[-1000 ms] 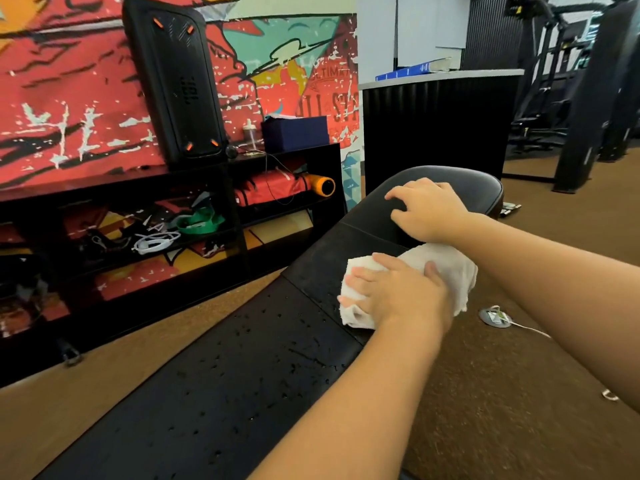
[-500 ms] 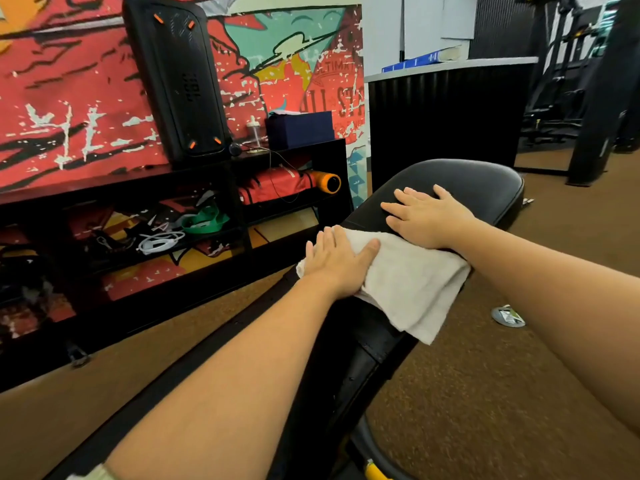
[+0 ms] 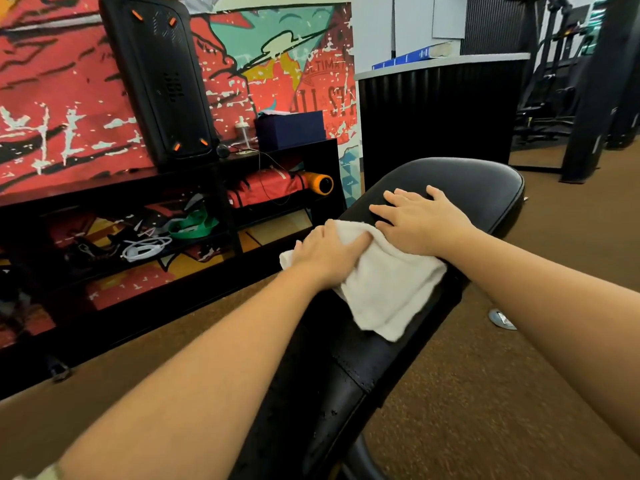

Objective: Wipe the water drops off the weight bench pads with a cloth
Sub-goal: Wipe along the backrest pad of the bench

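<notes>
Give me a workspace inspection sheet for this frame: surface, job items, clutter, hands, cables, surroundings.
Surface: black bench pads; droplets visible on the near pad.
Job's things: white cloth draped over the pad, hanging off its right side.
Clutter: nothing seen on the pads.
Grippers: left hand pressing on the cloth; right hand flat on the far pad, fingers spread.
Cables: white cord coiled on the shelf.
Surroundings: black speaker, mural wall, brown carpet, gym machines behind.

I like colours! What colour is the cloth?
White, seen from the head camera: the cloth.
</notes>
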`<state>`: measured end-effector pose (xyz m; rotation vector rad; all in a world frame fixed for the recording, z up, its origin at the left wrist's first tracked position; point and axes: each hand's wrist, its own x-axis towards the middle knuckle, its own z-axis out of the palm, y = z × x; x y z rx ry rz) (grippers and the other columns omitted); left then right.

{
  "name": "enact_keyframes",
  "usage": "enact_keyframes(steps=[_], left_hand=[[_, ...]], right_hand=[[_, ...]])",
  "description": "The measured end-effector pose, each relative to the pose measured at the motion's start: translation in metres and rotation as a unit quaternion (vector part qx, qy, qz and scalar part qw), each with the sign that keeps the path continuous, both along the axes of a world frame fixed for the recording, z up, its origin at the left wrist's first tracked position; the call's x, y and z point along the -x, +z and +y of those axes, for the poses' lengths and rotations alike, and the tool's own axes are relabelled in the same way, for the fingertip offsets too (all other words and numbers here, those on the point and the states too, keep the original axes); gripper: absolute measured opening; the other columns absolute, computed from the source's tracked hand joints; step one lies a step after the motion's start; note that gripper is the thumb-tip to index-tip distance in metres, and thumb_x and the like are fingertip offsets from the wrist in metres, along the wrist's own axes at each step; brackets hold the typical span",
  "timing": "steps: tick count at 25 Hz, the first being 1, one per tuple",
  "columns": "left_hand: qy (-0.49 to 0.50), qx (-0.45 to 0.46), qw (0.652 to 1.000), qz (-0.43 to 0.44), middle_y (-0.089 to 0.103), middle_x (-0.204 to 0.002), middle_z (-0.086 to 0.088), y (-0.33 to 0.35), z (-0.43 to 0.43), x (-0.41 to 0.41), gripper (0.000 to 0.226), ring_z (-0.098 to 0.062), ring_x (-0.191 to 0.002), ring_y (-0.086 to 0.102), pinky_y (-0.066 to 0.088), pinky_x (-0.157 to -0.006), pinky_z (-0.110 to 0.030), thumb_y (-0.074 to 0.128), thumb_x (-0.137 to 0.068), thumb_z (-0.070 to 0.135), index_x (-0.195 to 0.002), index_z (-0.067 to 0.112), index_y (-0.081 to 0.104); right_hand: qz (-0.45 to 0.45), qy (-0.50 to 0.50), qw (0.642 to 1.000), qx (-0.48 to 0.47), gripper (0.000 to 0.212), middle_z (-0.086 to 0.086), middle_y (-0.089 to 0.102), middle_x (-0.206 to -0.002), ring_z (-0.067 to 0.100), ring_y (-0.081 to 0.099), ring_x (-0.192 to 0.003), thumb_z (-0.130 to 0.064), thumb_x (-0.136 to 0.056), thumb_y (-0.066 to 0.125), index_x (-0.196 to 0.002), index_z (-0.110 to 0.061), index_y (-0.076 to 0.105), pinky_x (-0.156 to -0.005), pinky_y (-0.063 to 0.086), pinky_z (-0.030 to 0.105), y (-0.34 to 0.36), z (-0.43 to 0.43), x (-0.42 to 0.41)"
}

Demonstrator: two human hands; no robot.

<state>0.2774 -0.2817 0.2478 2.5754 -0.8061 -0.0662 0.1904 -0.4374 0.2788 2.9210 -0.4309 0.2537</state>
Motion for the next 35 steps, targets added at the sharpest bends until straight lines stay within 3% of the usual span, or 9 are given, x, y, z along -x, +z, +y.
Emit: enact_keyframes(steps=[3,5,11,14,17,22,25,29,35], left_hand=[[0.014,0.009,0.997,0.074,0.054,-0.149,-0.009,0.008,-0.003,-0.021,0.095,-0.037,-0.131,0.053,0.043,-0.106,-0.050,0.033,-0.086,0.084,-0.156,0.020,0.035],[0.054,0.002,0.997,0.047,0.050,-0.151,-0.012,0.005,-0.009,-0.013,0.093,-0.038,-0.135,0.049,0.038,-0.109,-0.052,0.028,-0.087,0.084,-0.155,0.020,0.036],[-0.024,-0.015,0.999,-0.042,0.006,-0.173,-0.018,-0.021,-0.006,0.049,0.082,-0.036,-0.160,0.002,0.005,-0.128,-0.056,0.017,-0.104,0.066,-0.166,0.013,0.007],[-0.040,0.020,0.998,-0.049,0.036,-0.162,-0.006,-0.015,0.000,0.011,0.083,-0.030,-0.152,0.029,0.020,-0.123,-0.056,0.025,-0.095,0.077,-0.157,0.022,0.031],[-0.003,0.058,0.997,0.046,0.052,-0.153,0.000,-0.003,0.005,-0.022,0.094,-0.030,-0.137,0.051,0.036,-0.114,-0.053,0.029,-0.081,0.086,-0.153,0.028,0.042],[0.151,-0.026,0.987,0.056,0.035,-0.163,-0.015,0.001,-0.030,0.004,0.089,-0.039,-0.152,0.028,0.015,-0.120,-0.064,0.019,-0.096,0.076,-0.162,0.016,0.028],[0.123,-0.040,0.991,0.037,0.020,-0.169,-0.022,-0.003,-0.042,0.021,0.082,-0.038,-0.157,0.015,0.008,-0.125,-0.062,0.013,-0.106,0.064,-0.165,0.007,0.013],[0.054,0.032,0.997,0.041,0.049,-0.156,-0.011,-0.006,-0.017,-0.025,0.100,-0.035,-0.140,0.046,0.033,-0.115,-0.052,0.020,-0.083,0.085,-0.155,0.020,0.043],[0.062,0.032,0.994,0.089,0.055,-0.154,-0.007,-0.013,0.028,-0.041,0.091,-0.031,-0.135,0.054,0.037,-0.106,-0.041,0.026,-0.095,0.083,-0.152,0.018,0.053]], right_hand=[[-0.009,-0.004,1.000,0.001,0.056,0.000,0.008,-0.172,0.020,0.003,-0.158,-0.050,-0.108,0.017,-0.162,-0.036,0.018,-0.125,-0.001,0.057,0.000,-0.003,-0.001],[-0.008,0.000,1.000,-0.001,0.056,0.000,0.009,-0.172,0.020,0.004,-0.158,-0.051,-0.108,0.018,-0.161,-0.036,0.019,-0.125,0.000,0.057,0.000,-0.002,-0.001],[-0.010,0.009,1.000,0.002,0.054,0.001,0.010,-0.172,0.021,0.005,-0.158,-0.048,-0.109,0.021,-0.161,-0.036,0.018,-0.124,-0.001,0.056,-0.002,-0.006,-0.005],[-0.014,0.005,1.000,-0.002,0.054,0.000,0.011,-0.172,0.022,0.006,-0.158,-0.049,-0.109,0.021,-0.161,-0.036,0.020,-0.125,0.000,0.057,-0.002,-0.007,-0.004],[-0.022,0.004,1.000,-0.011,0.055,0.000,0.012,-0.171,0.021,0.007,-0.158,-0.050,-0.108,0.022,-0.161,-0.036,0.023,-0.125,0.001,0.056,-0.001,-0.005,-0.002],[-0.023,0.002,1.000,-0.010,0.053,0.000,0.016,-0.171,0.022,0.010,-0.157,-0.050,-0.108,0.024,-0.159,-0.036,0.027,-0.124,0.003,0.057,-0.001,-0.005,-0.007],[-0.009,0.000,1.000,-0.009,0.052,0.001,0.015,-0.171,0.023,0.010,-0.157,-0.049,-0.108,0.024,-0.159,-0.037,0.026,-0.124,0.003,0.058,0.000,-0.007,-0.010],[-0.027,0.008,1.000,-0.004,0.054,0.001,0.014,-0.171,0.023,0.010,-0.157,-0.048,-0.108,0.022,-0.160,-0.035,0.025,-0.124,0.003,0.058,-0.003,-0.007,-0.005],[-0.030,0.009,0.999,-0.006,0.055,0.001,0.014,-0.171,0.024,0.010,-0.158,-0.047,-0.107,0.021,-0.160,-0.035,0.024,-0.124,0.002,0.057,-0.001,-0.003,-0.002]])
